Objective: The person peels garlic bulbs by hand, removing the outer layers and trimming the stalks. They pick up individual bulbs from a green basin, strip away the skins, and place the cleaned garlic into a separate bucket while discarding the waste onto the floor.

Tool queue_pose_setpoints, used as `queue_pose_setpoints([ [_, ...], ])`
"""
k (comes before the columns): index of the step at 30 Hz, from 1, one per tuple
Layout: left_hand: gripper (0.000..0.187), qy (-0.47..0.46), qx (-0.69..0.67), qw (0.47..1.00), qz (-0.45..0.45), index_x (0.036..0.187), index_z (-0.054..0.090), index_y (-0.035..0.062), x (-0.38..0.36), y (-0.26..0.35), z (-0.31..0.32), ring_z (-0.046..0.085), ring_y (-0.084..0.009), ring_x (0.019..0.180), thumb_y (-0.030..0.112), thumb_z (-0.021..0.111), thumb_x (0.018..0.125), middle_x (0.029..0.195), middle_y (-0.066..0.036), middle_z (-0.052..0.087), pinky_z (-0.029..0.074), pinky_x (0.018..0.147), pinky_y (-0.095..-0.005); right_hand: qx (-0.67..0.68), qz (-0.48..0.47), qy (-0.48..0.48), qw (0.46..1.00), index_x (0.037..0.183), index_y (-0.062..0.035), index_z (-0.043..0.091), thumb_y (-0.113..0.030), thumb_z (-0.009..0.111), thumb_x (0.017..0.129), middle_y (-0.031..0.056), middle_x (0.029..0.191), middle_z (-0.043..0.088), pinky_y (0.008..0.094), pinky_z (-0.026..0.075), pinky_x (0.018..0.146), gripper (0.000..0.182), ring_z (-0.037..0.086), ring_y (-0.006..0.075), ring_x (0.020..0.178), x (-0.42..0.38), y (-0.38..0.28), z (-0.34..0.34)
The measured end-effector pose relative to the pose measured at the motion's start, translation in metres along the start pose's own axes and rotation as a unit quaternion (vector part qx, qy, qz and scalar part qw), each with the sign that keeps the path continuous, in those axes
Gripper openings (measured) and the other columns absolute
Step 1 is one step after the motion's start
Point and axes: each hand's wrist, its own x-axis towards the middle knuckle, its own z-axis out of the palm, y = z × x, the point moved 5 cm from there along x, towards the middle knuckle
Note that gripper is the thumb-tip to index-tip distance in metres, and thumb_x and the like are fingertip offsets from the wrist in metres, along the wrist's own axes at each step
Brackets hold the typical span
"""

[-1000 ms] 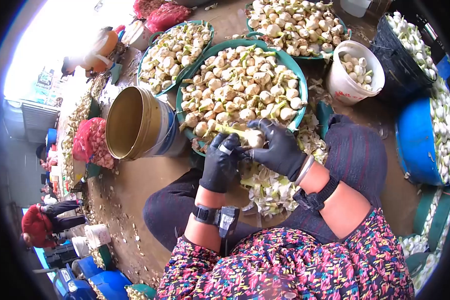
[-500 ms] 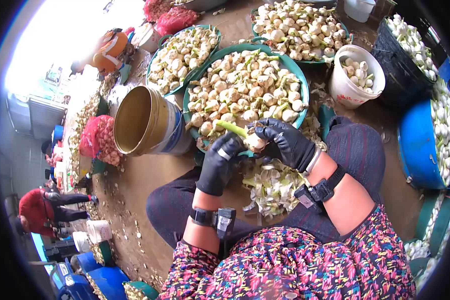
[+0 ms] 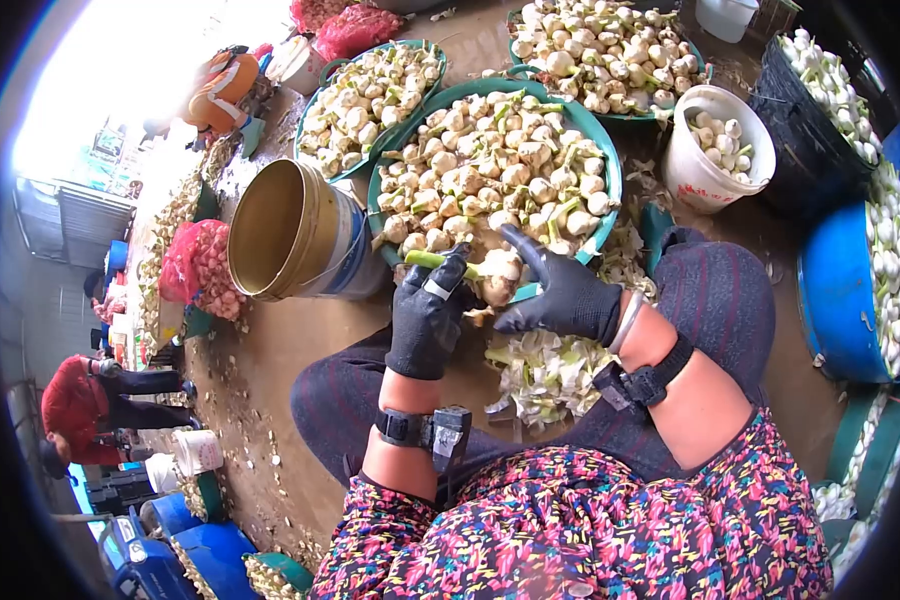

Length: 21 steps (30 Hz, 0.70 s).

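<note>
My left hand (image 3: pixel 428 318), in a black glove, is closed round the green stem of a garlic bulb (image 3: pixel 498 276). The bulb points right, above the near rim of a green tub (image 3: pixel 611 165) heaped with bulbs. My right hand (image 3: pixel 568 295), also gloved, is spread just right of the bulb, thumb and fingers apart, with nothing visible in it. Below the hands, a pile of peeled skins (image 3: pixel 548 378) lies between my legs.
An empty-looking bucket (image 3: pixel 270 230) stands left of the tub. A white bucket (image 3: pixel 718 195) with peeled bulbs is at the right, near a blue tub (image 3: pixel 840 290). A person in orange (image 3: pixel 220 95) and one in red (image 3: pixel 73 405) are at the left.
My right hand has opened and come off the bulb. My left hand now holds the bulb by its stem, slightly further left, and more of the bulb shows.
</note>
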Motion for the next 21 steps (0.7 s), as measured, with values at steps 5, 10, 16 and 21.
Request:
queue_pose_setpoints([
  [5, 0.026, 0.006, 0.066, 0.991, 0.116, 0.106, 0.059, -0.0015, 0.001, 0.008, 0.015, 0.056, -0.0096, 0.078, 0.009, 0.06, 0.083, 0.091, -0.004, 0.061, 0.046, 0.069, -0.0221, 0.203, -0.016, 0.059, 0.977, 0.119, 0.0006, 0.049, -0.012, 0.076, 0.066, 0.0043, 0.088, 0.06, 0.0232, 0.048, 0.07, 0.061, 0.053, 0.0074, 0.077, 0.004, 0.001, -0.003],
  [10, 0.019, 0.003, 0.034, 0.999, 0.007, 0.097, 0.059, -0.0011, 0.001, 0.021, 0.019, 0.058, -0.0217, 0.075, 0.002, 0.057, 0.078, 0.087, -0.009, 0.061, 0.048, 0.069, -0.0288, 0.34, -0.011, 0.077, 0.937, 0.118, 0.0004, 0.05, -0.014, 0.075, 0.071, 0.003, 0.095, 0.06, 0.0236, 0.048, 0.073, 0.055, 0.053, 0.007, 0.083, 0.005, 0.005, -0.003],
  [16, 0.021, -0.046, 0.042, 0.996, 0.064, 0.1, 0.059, -0.0053, 0.001, 0.026, 0.017, 0.06, -0.0145, 0.07, 0.007, 0.056, 0.083, 0.086, -0.009, 0.062, 0.05, 0.063, -0.0257, 0.451, 0.039, 0.044, 0.89, 0.118, 0.0019, 0.049, -0.016, 0.068, 0.078, 0.006, 0.101, 0.059, 0.0245, 0.048, 0.076, 0.048, 0.054, 0.0086, 0.086, 0.005, 0.0, -0.005],
  [21, 0.023, -0.071, 0.053, 0.996, 0.007, 0.101, 0.057, -0.0067, 0.0, 0.025, 0.018, 0.06, -0.0147, 0.068, 0.006, 0.057, 0.082, 0.084, -0.009, 0.062, 0.051, 0.061, -0.0267, 0.402, 0.057, 0.034, 0.913, 0.121, 0.0015, 0.046, -0.013, 0.057, 0.087, 0.007, 0.104, 0.058, 0.024, 0.046, 0.081, 0.039, 0.057, 0.0121, 0.09, 0.005, 0.003, -0.001],
])
